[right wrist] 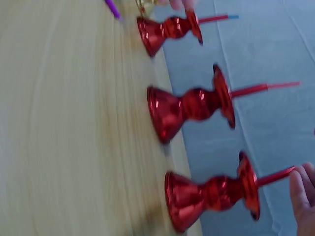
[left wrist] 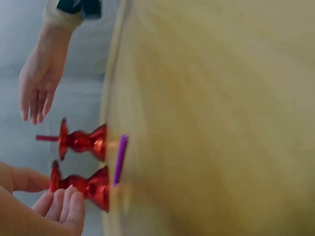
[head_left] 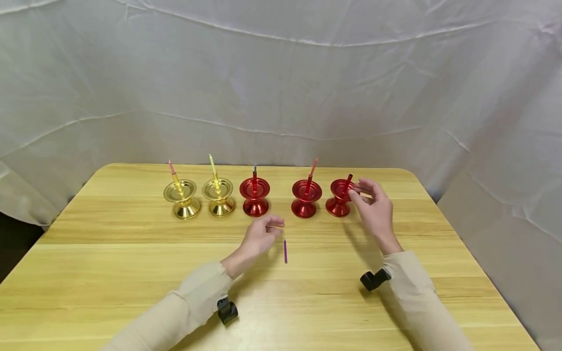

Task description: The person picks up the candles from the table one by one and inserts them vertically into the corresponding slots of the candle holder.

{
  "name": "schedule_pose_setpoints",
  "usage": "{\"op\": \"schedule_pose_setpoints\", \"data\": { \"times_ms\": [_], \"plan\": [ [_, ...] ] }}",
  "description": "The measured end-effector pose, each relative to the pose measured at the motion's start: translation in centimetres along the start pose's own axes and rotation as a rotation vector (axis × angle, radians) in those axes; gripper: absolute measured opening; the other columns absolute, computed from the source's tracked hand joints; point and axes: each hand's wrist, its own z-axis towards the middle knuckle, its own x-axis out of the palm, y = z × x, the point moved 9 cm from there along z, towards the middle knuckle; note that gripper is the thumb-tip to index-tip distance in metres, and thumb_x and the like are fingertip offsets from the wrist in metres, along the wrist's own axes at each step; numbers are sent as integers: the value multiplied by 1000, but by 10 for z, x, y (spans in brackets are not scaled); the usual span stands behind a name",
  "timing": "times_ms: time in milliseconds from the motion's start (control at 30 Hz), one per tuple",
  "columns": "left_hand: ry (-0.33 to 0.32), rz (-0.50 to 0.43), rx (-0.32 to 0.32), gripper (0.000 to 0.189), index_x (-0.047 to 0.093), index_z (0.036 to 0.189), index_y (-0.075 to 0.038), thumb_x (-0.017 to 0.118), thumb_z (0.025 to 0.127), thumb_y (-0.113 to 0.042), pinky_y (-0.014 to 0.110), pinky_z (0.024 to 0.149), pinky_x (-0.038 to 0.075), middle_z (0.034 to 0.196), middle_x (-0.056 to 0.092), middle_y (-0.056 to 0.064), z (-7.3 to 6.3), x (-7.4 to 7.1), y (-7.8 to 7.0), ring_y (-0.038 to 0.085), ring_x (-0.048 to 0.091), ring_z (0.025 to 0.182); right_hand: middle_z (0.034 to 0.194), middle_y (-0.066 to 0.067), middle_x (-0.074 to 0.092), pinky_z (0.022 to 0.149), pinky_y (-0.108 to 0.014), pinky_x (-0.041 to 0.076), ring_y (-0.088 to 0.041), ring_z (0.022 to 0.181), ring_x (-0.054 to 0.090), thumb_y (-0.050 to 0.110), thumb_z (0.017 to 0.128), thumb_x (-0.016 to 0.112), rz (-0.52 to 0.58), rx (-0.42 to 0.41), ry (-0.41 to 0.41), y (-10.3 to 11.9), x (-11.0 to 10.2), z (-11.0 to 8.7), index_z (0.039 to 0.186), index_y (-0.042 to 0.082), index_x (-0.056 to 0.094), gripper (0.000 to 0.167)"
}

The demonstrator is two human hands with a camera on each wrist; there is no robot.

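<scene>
My right hand (head_left: 373, 204) hovers by the rightmost red candle holder (head_left: 338, 207), whose tube (head_left: 348, 181) shows no candle; in the right wrist view a fingertip is close to the tube's tip, and I cannot tell whether they touch. Its fingers look fairly straight in the left wrist view and hold nothing visible. My left hand (head_left: 259, 236) is over the table in front of the middle red holder (head_left: 255, 207), fingers loosely bent with a gap to the thumb. Just right of its fingertips lies a purple candle (head_left: 285, 251) on the table, apart from the hand.
Another red holder (head_left: 304, 209) carries a pink-red candle (head_left: 313, 167). Two gold holders (head_left: 187, 209) stand at the left with a pink candle (head_left: 171, 167) and a yellow candle (head_left: 212, 165). A blue candle (head_left: 255, 168) sits in the middle red holder. Grey cloth (head_left: 281, 87) hangs behind the table.
</scene>
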Motion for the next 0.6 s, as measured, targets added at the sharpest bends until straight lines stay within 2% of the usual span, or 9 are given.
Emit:
{"op": "schedule_pose_setpoints", "data": {
  "times_ms": [100,167,267,400,500,600],
  "plan": [
    [10,6,21,27,60,111,11,59,84,10,36,85,52,103,65,17,-4,5,3,29,61,93,117,-18,54,92,-31,45,-26,106,53,17,87,73,-115,-2,-41,-8,-6,5,129,-4,54,50],
    [19,-3,0,28,60,111,11,61,84,9,35,85,52,102,65,16,-8,8,6,28,61,92,123,-19,48,97,-39,42,-32,112,49,23,86,74,-154,34,-20,-19,-4,8,134,-3,48,61],
    [35,-21,-42,29,59,112,10,63,84,7,33,83,53,101,64,13,-12,13,11,25,60,91,138,-21,40,106,-44,35,-36,127,39,29,86,75,-113,127,66,-37,3,12,145,-2,33,79],
    [41,-31,-104,29,60,110,10,66,83,6,31,79,54,97,63,12,-15,16,18,22,60,87,153,-20,26,112,-43,27,-35,139,27,33,87,73,-68,261,190,-56,14,14,153,0,13,95],
    [35,-25,-146,26,62,107,9,68,82,5,29,77,54,94,63,11,-16,16,24,21,61,85,156,-20,20,113,-43,25,-35,140,24,32,87,73,-62,318,236,-64,21,13,154,1,8,98],
    [15,1,-163,24,63,103,7,71,80,4,28,73,55,91,64,9,-15,14,27,19,61,83,155,-22,21,113,-43,25,-35,140,25,31,86,73,-67,336,248,-67,25,13,154,1,8,98]
  ]
}}
